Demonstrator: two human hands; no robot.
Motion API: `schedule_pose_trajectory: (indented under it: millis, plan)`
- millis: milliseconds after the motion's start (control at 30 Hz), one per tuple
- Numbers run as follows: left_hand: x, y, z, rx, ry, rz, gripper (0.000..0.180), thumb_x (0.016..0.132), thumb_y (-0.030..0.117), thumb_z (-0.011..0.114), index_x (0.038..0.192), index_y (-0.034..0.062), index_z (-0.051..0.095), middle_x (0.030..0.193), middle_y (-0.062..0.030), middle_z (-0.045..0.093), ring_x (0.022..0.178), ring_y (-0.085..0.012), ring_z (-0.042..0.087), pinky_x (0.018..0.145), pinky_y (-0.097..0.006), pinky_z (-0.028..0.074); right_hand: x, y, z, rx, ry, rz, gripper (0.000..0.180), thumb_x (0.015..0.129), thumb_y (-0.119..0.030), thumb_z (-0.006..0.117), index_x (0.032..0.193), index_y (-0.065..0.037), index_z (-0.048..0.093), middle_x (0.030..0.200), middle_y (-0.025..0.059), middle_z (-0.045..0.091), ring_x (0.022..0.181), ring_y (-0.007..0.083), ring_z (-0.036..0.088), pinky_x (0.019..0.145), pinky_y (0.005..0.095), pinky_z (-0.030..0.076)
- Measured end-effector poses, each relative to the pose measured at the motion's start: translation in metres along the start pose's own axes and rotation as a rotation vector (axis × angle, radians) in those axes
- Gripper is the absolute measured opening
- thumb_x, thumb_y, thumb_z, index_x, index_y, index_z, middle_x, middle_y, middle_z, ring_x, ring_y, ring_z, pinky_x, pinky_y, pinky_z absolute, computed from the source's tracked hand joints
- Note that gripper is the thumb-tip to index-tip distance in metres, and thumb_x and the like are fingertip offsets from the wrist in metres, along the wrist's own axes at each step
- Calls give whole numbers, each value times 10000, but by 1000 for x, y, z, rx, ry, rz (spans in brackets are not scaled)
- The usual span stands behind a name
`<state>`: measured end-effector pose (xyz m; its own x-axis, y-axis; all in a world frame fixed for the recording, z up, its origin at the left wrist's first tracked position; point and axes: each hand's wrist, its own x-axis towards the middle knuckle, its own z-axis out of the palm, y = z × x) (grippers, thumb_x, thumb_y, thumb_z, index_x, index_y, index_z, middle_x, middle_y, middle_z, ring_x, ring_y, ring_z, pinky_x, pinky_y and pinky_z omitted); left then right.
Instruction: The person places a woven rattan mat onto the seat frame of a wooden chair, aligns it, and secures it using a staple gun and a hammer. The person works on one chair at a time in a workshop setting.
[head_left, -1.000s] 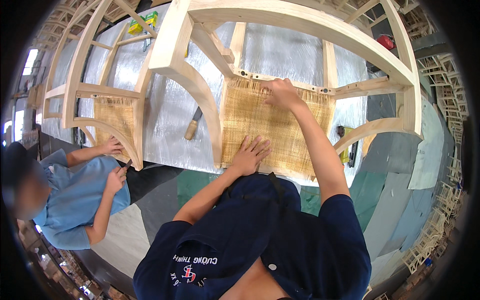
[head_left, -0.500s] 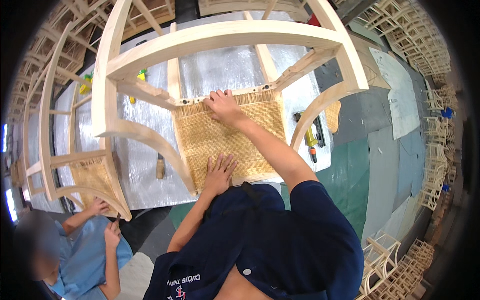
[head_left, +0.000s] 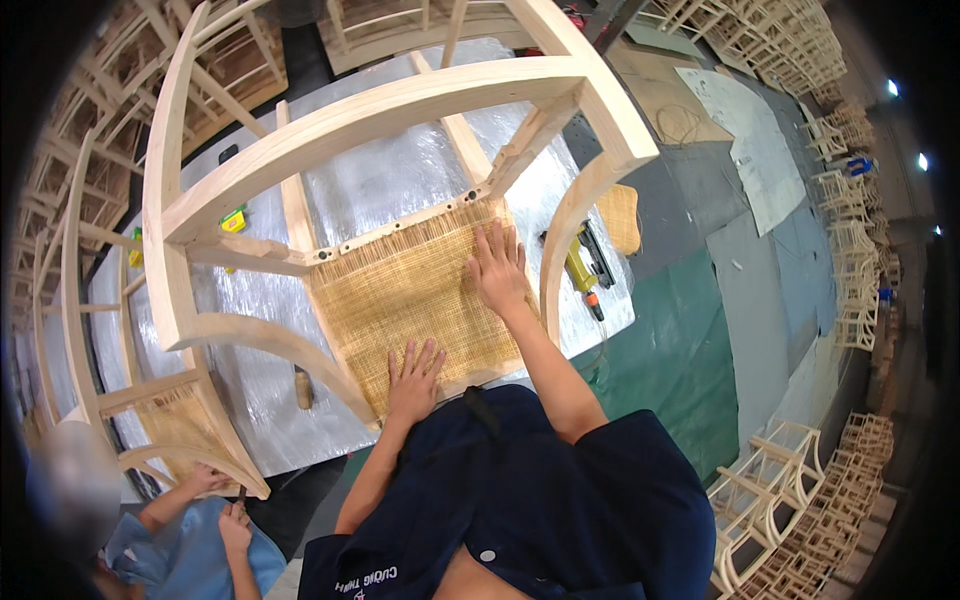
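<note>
A pale wooden chair frame [head_left: 385,95] lies on the work table in front of me. Woven cane webbing [head_left: 400,305] covers its panel, with loose strands fringed along the far edge by a drilled wooden rail [head_left: 385,234]. My left hand [head_left: 415,378] rests flat on the near part of the webbing, fingers spread. Farther up, near the right side of the panel, my right hand [head_left: 498,268] lies on the cane with its fingers stretched out. Neither hand holds anything.
Right of the frame lies a yellow-green and black air tool [head_left: 582,262] with a hose, by a cane piece [head_left: 620,218]. A wooden-handled tool [head_left: 303,387] lies left. At lower left, a co-worker in blue [head_left: 200,550] works on another chair frame [head_left: 190,385]. Stacked frames [head_left: 840,500] stand right.
My right hand has moved from the rail at the webbing's far edge to the panel's right side, its fingers now flat. The left hand stays on the near part. The view has shifted.
</note>
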<state>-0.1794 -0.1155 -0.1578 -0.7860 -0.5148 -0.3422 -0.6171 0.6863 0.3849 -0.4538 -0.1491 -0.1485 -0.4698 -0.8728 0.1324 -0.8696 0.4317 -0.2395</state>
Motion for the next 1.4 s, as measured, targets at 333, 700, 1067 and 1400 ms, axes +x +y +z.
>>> schedule_pose_trajectory:
  millis: [333,700,1067,1400]
  plan:
    - [7,14,-16,42,95,87,679,921,287,610,1565,212,412,1684,-104,246,1550,-438,131,1209,-683,-15,73,8,-30,458,-73,329,647,746,-208,846,1261,-58,483,1251,161,555,1235,398,466,1043,517,364]
    - [7,11,-16,14,45,71,663,937,325,591,1565,215,412,1698,-96,203,1561,-427,88,1206,-673,-64,98,15,-23,617,-181,510,669,715,-47,804,1285,-97,457,1072,186,648,961,384,660,850,423,540]
    - [5,12,-12,65,87,89,691,917,282,628,1567,204,409,1692,-105,221,1557,-422,116,1207,-679,-29,60,3,-7,784,180,256,644,802,121,635,1391,-33,424,1442,199,353,949,308,630,858,417,541]
    - [1,9,-10,89,47,76,689,945,323,569,1591,201,364,1697,-102,202,1560,-413,104,1209,-674,-31,-89,5,-28,313,-225,-393,685,850,-137,708,1476,-67,438,1616,216,276,1391,402,433,1116,473,411]
